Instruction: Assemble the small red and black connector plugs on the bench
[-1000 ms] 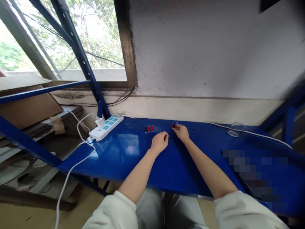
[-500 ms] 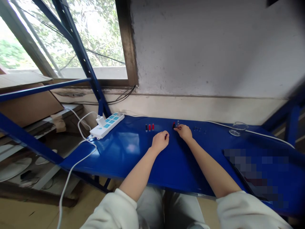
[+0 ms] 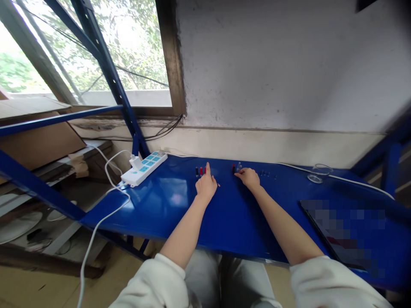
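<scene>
My left hand point(image 3: 206, 187) has its index finger stretched out to the rightmost of a short row of small upright cylinders, with the thumb out to the side and the other fingers curled. The fingertip overlaps that red cylinder point(image 3: 205, 170); whether it touches is unclear. Left of it stand another red cylinder point(image 3: 201, 171) and a black one point(image 3: 197, 172). My right hand point(image 3: 250, 178) is closed in a pinch beside a dark cylinder with a red top point(image 3: 233, 168). A small clear piece point(image 3: 239, 165) shows just above its fingers. What the pinch holds is hidden.
Several tiny clear pieces point(image 3: 268, 174) lie right of my right hand on the blue table point(image 3: 231, 222). Farther right are a clear round container point(image 3: 316, 177) and a dark flat panel point(image 3: 334, 235), partly pixelated. A power strip point(image 3: 144, 169) with a white cable lies left.
My left hand has moved slightly left, and its index finger has gone from curled to stretched out over the rightmost red cylinder. My right hand stays almost in place.
</scene>
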`<state>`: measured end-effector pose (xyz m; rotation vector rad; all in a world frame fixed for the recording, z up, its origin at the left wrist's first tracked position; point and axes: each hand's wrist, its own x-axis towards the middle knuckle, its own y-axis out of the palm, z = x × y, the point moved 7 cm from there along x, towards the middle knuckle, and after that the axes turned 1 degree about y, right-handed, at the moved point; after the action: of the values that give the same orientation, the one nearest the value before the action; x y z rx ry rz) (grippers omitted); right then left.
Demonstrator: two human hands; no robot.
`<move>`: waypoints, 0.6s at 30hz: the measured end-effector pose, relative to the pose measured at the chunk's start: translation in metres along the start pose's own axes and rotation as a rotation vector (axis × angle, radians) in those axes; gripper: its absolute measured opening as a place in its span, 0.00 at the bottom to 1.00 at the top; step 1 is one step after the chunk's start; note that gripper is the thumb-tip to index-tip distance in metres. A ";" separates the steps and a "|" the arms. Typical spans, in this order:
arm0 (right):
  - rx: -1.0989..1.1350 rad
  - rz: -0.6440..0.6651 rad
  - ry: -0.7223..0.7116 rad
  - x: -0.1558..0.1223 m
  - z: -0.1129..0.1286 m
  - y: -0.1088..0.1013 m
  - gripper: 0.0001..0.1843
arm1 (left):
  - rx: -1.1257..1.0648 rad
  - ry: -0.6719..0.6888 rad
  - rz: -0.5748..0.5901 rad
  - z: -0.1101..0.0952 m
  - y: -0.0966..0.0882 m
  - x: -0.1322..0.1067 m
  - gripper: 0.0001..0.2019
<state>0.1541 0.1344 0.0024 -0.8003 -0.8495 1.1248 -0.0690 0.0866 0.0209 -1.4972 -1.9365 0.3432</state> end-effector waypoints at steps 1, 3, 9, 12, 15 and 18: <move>-0.003 0.020 0.007 0.000 0.000 -0.001 0.12 | 0.026 -0.020 0.002 0.003 0.001 0.001 0.32; -0.032 0.071 0.030 -0.002 -0.001 -0.005 0.14 | 0.077 -0.048 0.006 0.008 0.002 0.002 0.32; -0.099 0.163 -0.017 -0.032 0.013 -0.018 0.14 | 0.165 -0.002 0.003 0.006 -0.002 0.005 0.26; 0.010 0.084 -0.130 -0.055 0.032 -0.023 0.15 | 0.188 0.033 -0.023 0.004 -0.004 0.007 0.16; 0.137 0.060 -0.192 -0.073 0.046 -0.020 0.14 | 0.021 0.066 -0.054 0.001 -0.004 0.009 0.09; 0.268 0.023 -0.208 -0.078 0.052 -0.019 0.14 | -0.320 0.051 -0.011 -0.002 0.004 0.009 0.06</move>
<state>0.1001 0.0600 0.0301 -0.4782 -0.8397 1.3261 -0.0662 0.0957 0.0231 -1.6759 -2.0277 -0.0127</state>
